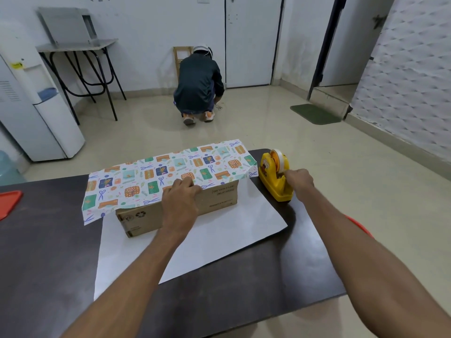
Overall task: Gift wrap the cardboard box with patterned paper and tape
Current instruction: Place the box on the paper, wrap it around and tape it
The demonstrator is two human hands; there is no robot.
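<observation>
One box (219,198) lies shut on the desk (48,252), so its contents are hidden. It sits on the white underside of one sheet of paper (156,172), whose far part is folded over the box top, printed side up, overhanging at both ends. One yellow dispenser (274,184) stands just right of the box and holds one roll of tape (278,158).

The left grip (181,193) rests on the box top, fingers spread apart and pressing the paper's edge down. The right grip (299,179) is at the dispenser's near end with fingers curled. I cannot tell whether they pinch tape.

One orange tray (9,203) lies at the desk's left edge. One person (197,81) crouches on the floor beyond.
</observation>
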